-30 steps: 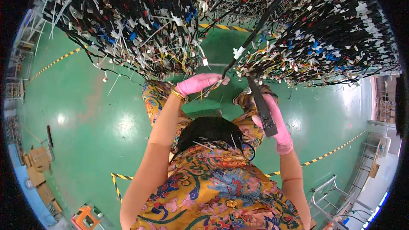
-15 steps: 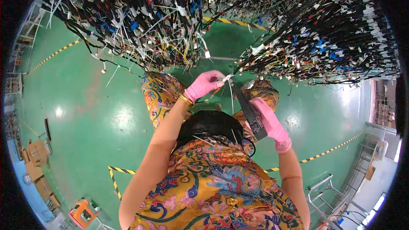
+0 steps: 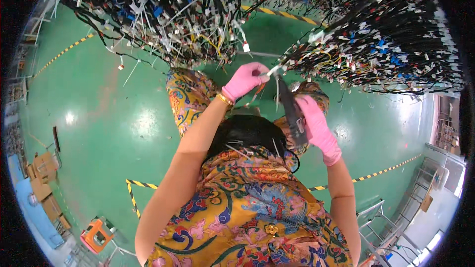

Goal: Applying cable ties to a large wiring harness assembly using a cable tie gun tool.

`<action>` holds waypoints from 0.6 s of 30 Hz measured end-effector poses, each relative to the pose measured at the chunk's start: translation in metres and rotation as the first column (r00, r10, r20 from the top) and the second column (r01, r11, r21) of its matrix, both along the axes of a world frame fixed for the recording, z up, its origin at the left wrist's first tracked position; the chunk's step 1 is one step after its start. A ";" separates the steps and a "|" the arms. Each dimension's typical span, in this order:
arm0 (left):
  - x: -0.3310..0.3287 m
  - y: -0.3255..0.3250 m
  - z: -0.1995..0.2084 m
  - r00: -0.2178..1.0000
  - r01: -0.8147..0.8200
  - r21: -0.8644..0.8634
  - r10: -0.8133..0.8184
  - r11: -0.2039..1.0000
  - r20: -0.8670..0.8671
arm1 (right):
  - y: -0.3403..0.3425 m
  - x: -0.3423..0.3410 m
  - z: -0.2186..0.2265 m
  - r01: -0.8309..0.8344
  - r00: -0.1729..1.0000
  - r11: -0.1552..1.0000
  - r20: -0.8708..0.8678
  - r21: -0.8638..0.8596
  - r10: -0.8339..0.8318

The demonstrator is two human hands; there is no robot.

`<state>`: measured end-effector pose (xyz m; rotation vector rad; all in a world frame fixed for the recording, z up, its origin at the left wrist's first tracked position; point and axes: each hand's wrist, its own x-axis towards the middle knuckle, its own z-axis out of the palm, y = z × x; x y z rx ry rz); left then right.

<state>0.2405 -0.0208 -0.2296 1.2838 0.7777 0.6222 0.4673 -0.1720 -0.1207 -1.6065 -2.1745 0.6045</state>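
Observation:
My left hand (image 3: 246, 81), in a pink glove, is closed in a pinch on the end of a wire harness branch (image 3: 273, 71) with white on it. Orange and white wire ends (image 3: 256, 95) hang below those fingers. A thin white cable tie (image 3: 277, 94) dangles beside the branch. Wrapped around the grip of a long black cable tie gun (image 3: 289, 105) is my right hand (image 3: 319, 129), gloved in pink too. The gun's nose meets the branch right of my left fingertips. Exactly how the tie sits in the nose is too small to tell.
Dense hanging wire harnesses crowd the far left (image 3: 163, 15) and far right (image 3: 366, 44), their loose ends reaching toward my hands. A black pouch (image 3: 246, 141) lies at my waist. Lower left stands an orange stool (image 3: 97, 235); a metal frame (image 3: 373, 217) is lower right.
Both hands have shifted slightly away from me and to the right. The cable tie gun moved along with my right hand, its nose staying beside the branch.

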 end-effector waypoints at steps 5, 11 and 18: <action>0.018 0.024 0.009 0.991 -0.086 0.123 0.098 0.989 -0.091 | 0.016 -0.003 -0.023 0.172 0.979 0.980 -0.126 0.099 -0.159; 0.045 0.070 0.037 0.993 -0.114 0.157 0.114 0.981 0.009 | 0.046 0.007 -0.024 0.236 0.955 0.939 -0.240 0.249 -0.176; 0.057 0.104 0.058 0.990 -0.068 0.366 0.108 0.928 -0.089 | 0.072 0.017 -0.011 0.269 0.944 0.882 -0.287 0.386 -0.163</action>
